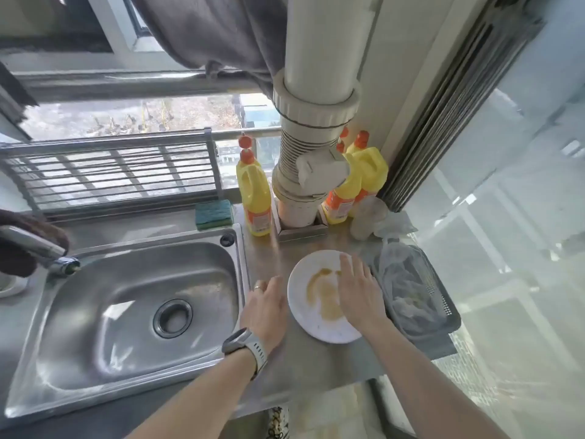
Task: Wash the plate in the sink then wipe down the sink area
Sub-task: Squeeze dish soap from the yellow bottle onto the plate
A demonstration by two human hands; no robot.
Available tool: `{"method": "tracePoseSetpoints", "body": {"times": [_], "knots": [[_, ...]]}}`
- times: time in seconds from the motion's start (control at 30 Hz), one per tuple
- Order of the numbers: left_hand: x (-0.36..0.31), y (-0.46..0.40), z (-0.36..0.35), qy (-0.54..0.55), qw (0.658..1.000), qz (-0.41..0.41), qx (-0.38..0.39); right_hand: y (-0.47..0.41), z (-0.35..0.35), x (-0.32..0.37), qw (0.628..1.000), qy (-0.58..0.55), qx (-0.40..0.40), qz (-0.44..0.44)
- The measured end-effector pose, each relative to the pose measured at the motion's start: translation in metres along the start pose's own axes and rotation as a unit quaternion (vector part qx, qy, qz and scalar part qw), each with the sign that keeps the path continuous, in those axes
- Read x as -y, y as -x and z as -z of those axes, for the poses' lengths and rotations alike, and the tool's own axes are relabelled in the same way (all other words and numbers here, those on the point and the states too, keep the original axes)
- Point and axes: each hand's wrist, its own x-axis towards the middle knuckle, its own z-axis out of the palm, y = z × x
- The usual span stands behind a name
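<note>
Lying flat on the steel counter (304, 359) just right of the sink (133, 312), the white plate (300, 299) carries a brownish-yellow smear across its middle. The right hand (359, 289) lies palm down over the plate's right half, its fingers straight and close together, pointing toward the far side; it touches or hovers just over the surface, and which of the two cannot be told. It grips nothing. The left hand (266, 308) sits at the plate's left edge, between plate and sink rim, fingers relaxed and slightly bent, touching or nearly touching the rim; a ring shows on one finger and a grey watch (245, 343) wraps the wrist. The sink is a bare steel basin with a round drain (173, 318) near its middle, and a chrome faucet (50, 251) reaches in from the far left. A green-topped sponge (213, 213) rests on the ledge beyond the sink's far right corner. Right of the sponge stands a yellow bottle (254, 198) with an orange cap, and more of the same kind stand behind a wide white pipe (313, 122) that rises from the counter. Right of the plate, just beside it, a dark plastic basket (443, 299) holds a crumpled clear bag (402, 280). A metal rack (110, 175) stands along the window beyond the sink.
</note>
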Motion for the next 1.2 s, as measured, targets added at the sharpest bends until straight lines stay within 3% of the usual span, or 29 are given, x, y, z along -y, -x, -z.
{"method": "tracePoseSetpoints", "body": {"times": [0.17,0.37,0.6,0.83,0.97,1.2], "knots": [[0.003,-0.003,-0.042,0.025,0.996,0.071,0.052,-0.028,-0.018,-0.026,0.994,0.084,0.063,0.011],[0.001,-0.013,-0.057,0.07,0.99,0.082,0.089,-0.045,-0.018,-0.024,0.987,0.11,0.108,0.043],[0.021,-0.023,-0.035,0.135,0.985,0.092,0.045,-0.047,-0.013,-0.006,0.991,0.051,0.119,-0.021],[0.093,-0.022,0.028,0.147,0.983,0.111,-0.015,-0.034,-0.008,0.076,0.993,-0.037,0.1,-0.041],[0.145,-0.014,0.069,0.149,0.978,0.126,-0.067,-0.034,-0.011,0.141,0.992,-0.099,0.081,-0.012],[0.241,-0.011,0.12,0.121,0.972,0.166,-0.112,-0.051,-0.048,0.252,0.988,-0.106,0.102,0.039]]}}
